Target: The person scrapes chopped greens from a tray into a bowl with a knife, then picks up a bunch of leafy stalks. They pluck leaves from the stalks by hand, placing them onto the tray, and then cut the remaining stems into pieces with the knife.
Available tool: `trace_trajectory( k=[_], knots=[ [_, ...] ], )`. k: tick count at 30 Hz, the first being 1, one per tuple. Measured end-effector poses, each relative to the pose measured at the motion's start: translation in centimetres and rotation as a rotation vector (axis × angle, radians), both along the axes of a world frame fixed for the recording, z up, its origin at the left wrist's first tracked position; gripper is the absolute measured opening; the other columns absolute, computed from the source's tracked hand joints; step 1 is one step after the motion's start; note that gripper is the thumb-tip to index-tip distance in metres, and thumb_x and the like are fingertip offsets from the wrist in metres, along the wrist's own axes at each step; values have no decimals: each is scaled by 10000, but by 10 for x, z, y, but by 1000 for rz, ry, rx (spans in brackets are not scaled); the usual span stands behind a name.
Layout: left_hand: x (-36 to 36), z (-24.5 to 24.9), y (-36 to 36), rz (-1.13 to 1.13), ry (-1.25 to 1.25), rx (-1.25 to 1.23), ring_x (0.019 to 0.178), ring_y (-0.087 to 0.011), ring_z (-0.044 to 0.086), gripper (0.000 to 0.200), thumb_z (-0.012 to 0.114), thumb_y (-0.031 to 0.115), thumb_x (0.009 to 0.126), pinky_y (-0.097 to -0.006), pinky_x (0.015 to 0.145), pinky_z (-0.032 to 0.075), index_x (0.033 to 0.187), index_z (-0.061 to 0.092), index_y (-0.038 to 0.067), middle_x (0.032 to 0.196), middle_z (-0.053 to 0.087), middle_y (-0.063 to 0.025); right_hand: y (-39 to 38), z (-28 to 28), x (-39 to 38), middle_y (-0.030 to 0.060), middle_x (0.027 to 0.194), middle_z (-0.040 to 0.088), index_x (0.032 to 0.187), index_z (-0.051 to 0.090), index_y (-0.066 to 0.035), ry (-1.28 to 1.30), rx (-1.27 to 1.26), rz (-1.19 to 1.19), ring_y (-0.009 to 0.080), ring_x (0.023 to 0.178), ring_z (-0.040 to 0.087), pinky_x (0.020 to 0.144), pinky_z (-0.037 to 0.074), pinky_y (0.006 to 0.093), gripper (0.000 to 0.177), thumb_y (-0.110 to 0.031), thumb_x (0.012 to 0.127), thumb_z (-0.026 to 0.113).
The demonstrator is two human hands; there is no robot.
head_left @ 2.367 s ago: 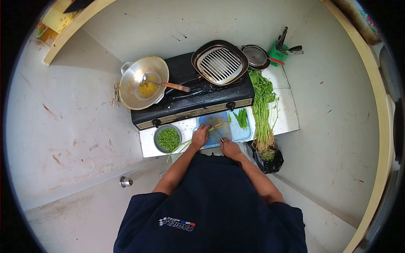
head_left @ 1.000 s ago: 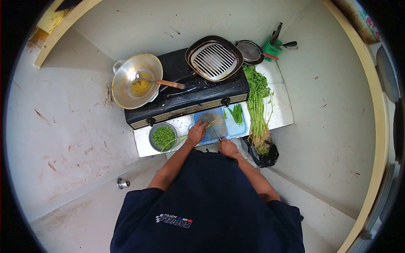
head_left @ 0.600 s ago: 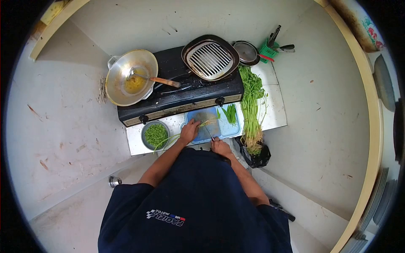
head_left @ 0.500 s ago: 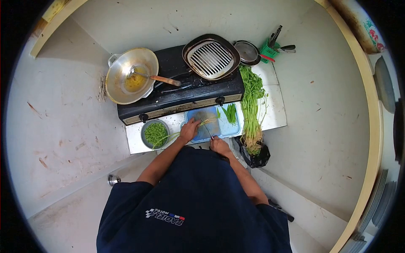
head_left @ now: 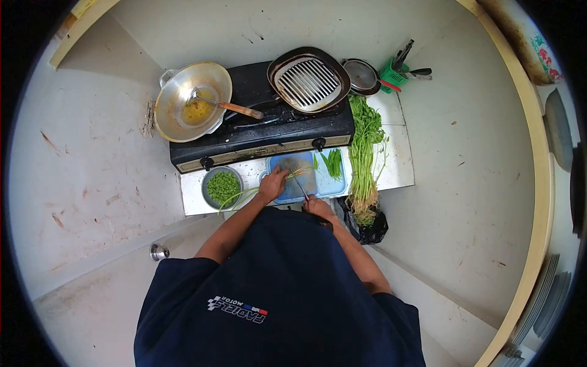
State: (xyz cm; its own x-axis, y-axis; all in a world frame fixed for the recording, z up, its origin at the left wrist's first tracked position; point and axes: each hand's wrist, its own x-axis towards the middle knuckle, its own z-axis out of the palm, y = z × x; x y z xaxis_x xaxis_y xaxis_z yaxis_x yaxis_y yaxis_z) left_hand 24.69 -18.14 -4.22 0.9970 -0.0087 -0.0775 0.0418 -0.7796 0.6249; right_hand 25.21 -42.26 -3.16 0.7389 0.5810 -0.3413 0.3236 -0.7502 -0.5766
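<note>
My left hand [head_left: 273, 183] is closed around a few long green stems [head_left: 246, 194], holding them down on the blue cutting board [head_left: 288, 197]. Pale roots [head_left: 301, 171] of these stems stick out to the right of its fingers. A knife [head_left: 301, 187] lies in the grip of my right hand [head_left: 318, 207], its blade angled up and left over the board beside the roots. Left of the board stands a grey bowl [head_left: 240, 177] of chopped green pieces [head_left: 223, 188]. Cut green leaves [head_left: 332, 164] rest on the board's right part.
Behind the board is a black gas stove [head_left: 251, 136] with a wok [head_left: 165, 116] holding a ladle [head_left: 241, 110], and a grill pan [head_left: 309, 82]. A rooted bunch of greens [head_left: 367, 147] lies at right, above a black plastic bag [head_left: 376, 229]. A green basket [head_left: 393, 76] holds utensils.
The whole view has shifted slightly. Both hands keep nearly the same places, with the stems still held and the knife still by the roots.
</note>
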Motion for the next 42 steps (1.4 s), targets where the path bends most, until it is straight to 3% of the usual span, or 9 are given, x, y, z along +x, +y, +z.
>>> trace_trajectory(
  k=[2,14,17,20,23,28,35,37,42],
  knots=[
    [2,14,-1,-9,62,19,862,-460,646,237,590,137,920,-555,734,550,1156,595,155,1102,555,-194,-1,-26,2,294,772,676,952,552,66,-48,20,56,458,765,698,689,553,559,371,-292,1007,469],
    [1,2,0,53,92,-34,994,-460,637,337,631,178,908,-538,839,542,1243,609,152,1179,605,-246,16,-23,12,328,787,669,976,543,72,-45,-32,6,476,752,690,664,562,550,423,-342,1015,463],
    [-2,3,-2,102,-101,-84,844,-421,643,244,628,124,896,-530,752,530,1140,624,141,999,578,-190,6,-12,7,319,781,671,1003,550,53,6,-27,-28,465,752,696,659,565,551,427,-368,1011,474],
    [3,2,10,95,84,-242,801,-362,645,194,673,122,877,-478,735,516,1071,668,114,912,589,-166,1,-13,8,304,775,677,1032,549,23,24,-77,-35,471,761,693,677,551,575,421,-392,1007,480],
    [-1,-1,19,121,76,-291,796,-268,631,179,701,125,872,-389,748,519,1044,699,79,948,646,-149,0,-3,9,286,788,686,1052,549,4,17,-102,-24,475,763,689,696,541,590,409,-397,1008,481],
    [-8,34,36,160,80,-311,792,-242,627,184,711,120,878,-380,744,510,1057,706,79,921,640,-132,5,33,20,258,814,692,1066,557,-25,-31,-69,-18,466,763,684,695,549,565,353,-370,1005,508],
    [-19,72,56,313,11,-346,785,-218,636,167,719,129,877,-346,681,508,1031,706,66,916,655,-111,1,21,36,220,910,679,1012,595,-44,-152,124,-12,441,798,675,707,542,555,288,-328,971,570],
    [-21,84,62,333,10,-331,680,-136,551,205,734,135,873,-301,599,447,1068,707,77,852,608,-51,-3,20,42,213,953,646,1025,609,-34,-156,119,40,430,836,660,751,538,533,268,-285,931,620],
    [-26,107,63,438,69,-308,619,-122,531,177,748,149,860,-296,585,434,1009,700,64,815,636,-36,-10,15,61,197,1049,581,1023,627,-13,-153,144,131,400,987,604,866,512,485,263,-211,859,683]
  ],
)
